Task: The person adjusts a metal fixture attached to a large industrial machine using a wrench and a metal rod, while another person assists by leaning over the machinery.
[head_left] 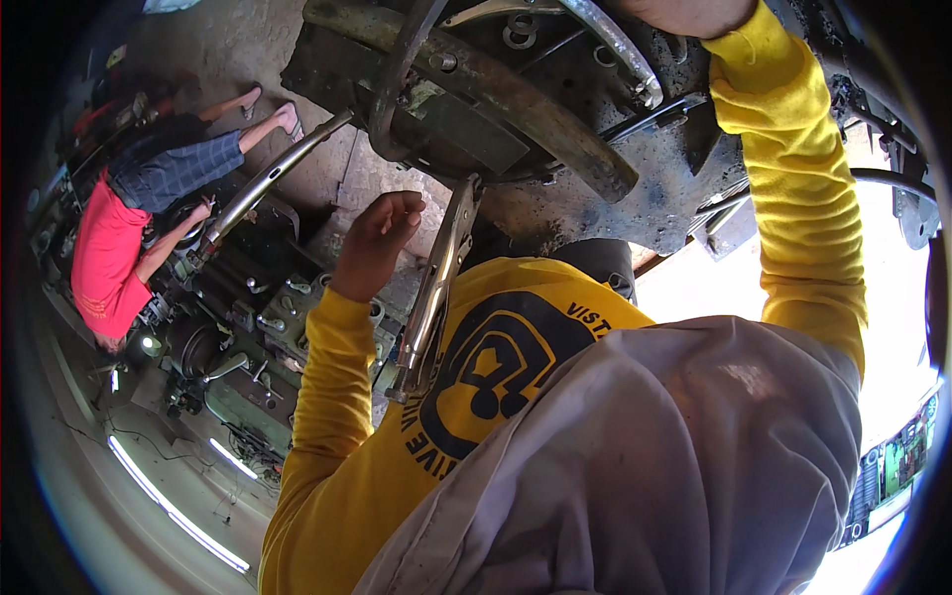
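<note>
Locking pliers (437, 286) — shiny, silver, tilted — just beside the left hand (377, 245).

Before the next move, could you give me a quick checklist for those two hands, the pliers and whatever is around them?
1. Left hand free: ok, fingers loosely curled around nothing.
2. Left hand apart from the silver pliers: ok, a gap shows between them.
3. Right hand fully in view: not ok, the picture's top edge cuts it off.
4. Right hand's grip: cannot tell, its fingers are out of view.
5. Metal bar firmly fixed: cannot tell.
6. Person in red clear of both hands: ok, off in the background.
</note>
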The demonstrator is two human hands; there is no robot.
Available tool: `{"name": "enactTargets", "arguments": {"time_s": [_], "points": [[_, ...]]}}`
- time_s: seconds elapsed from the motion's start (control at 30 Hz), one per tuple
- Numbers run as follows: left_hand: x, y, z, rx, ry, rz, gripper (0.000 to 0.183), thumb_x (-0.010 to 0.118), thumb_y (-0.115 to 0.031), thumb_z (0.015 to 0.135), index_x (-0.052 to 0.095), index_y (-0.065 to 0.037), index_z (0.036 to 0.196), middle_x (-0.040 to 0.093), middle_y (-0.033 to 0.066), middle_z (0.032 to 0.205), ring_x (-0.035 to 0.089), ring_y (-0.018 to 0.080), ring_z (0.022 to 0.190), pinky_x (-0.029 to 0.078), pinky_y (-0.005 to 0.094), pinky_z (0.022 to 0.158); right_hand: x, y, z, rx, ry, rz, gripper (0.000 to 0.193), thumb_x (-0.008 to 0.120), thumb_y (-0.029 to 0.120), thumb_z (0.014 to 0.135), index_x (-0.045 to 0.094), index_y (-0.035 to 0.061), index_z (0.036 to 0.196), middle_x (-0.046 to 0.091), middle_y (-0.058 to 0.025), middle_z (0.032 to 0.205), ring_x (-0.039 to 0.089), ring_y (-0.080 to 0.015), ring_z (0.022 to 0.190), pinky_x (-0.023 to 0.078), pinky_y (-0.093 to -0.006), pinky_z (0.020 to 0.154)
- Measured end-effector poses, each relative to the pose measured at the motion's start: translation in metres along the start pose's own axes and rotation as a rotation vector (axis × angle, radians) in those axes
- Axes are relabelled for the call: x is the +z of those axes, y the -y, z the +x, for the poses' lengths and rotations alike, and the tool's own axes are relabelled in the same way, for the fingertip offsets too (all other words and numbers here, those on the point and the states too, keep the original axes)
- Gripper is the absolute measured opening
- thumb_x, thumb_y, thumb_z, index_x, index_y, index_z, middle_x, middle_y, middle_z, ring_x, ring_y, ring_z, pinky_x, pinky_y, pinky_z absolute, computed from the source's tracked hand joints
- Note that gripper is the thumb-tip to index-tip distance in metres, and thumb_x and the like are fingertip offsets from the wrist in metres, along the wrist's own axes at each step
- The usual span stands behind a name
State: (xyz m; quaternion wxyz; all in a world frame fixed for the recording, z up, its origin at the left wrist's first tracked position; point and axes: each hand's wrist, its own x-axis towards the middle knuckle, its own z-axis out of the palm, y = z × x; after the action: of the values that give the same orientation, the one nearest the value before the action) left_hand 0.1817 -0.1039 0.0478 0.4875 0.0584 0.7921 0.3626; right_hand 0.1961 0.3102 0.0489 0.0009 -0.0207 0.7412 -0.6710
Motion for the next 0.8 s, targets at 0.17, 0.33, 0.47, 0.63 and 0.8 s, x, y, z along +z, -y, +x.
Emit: {"name": "enactTargets", "arguments": {"time_s": [0.17,0.33,0.47,0.63,0.8], "points": [[0.003,0.076,0.001,-0.001,-0.003,0.369,0.03,0.06,-0.022,0.095,0.063,-0.003,0.117,0.069,0.0106,0.104,0.067,0.0208,0.091,0.053,0.0353,0.081,0.009,-0.012,0.016,-0.234,0.347,-0.064,0.022,0.078,0.02,0.087,0.072,0.0011,0.096,0.07,-0.0051,0.083,0.061,-0.013,0.071,0.049,-0.03,0.065],[0.011,0.137,-0.009,-0.249,0.02,0.509,0.033,0.06,-0.024,0.094,0.062,-0.002,0.119,0.069,0.0161,0.112,0.067,0.028,0.1,0.053,0.0385,0.086,0.021,-0.008,0.015,-0.371,0.326,-0.185,0.03,0.079,0.025,0.085,0.071,0.0009,0.1,0.072,-0.0117,0.088,0.065,-0.0221,0.075,0.05,-0.0349,0.069],[0.006,0.198,-0.024,-0.345,0.027,0.32,0.038,0.06,-0.026,0.094,0.06,0.0,0.121,0.068,0.0185,0.116,0.065,0.0285,0.11,0.05,0.0363,0.093,0.03,-0.01,0.022,-0.431,0.357,-0.222,0.03,0.078,0.026,0.085,0.071,0.001,0.101,0.071,-0.0119,0.09,0.065,-0.0225,0.076,0.05,-0.0351,0.07],[0.005,0.231,-0.026,-0.345,0.023,0.282,0.038,0.061,-0.024,0.094,0.058,0.0,0.123,0.066,0.0186,0.12,0.062,0.0274,0.116,0.048,0.0354,0.097,0.037,-0.013,0.024,-0.475,0.369,-0.253,0.031,0.078,0.026,0.085,0.071,0.0012,0.102,0.071,-0.0122,0.092,0.064,-0.0231,0.078,0.05,-0.0354,0.072],[0.009,0.23,-0.028,-0.39,-0.007,0.189,0.036,0.062,-0.021,0.094,0.058,0.0,0.123,0.067,0.0176,0.119,0.062,0.0262,0.115,0.048,0.0355,0.097,0.041,-0.016,0.026,-0.492,0.379,-0.261,0.031,0.077,0.026,0.086,0.07,0.0014,0.104,0.07,-0.0124,0.094,0.064,-0.0236,0.08,0.05,-0.0357,0.073]]}}
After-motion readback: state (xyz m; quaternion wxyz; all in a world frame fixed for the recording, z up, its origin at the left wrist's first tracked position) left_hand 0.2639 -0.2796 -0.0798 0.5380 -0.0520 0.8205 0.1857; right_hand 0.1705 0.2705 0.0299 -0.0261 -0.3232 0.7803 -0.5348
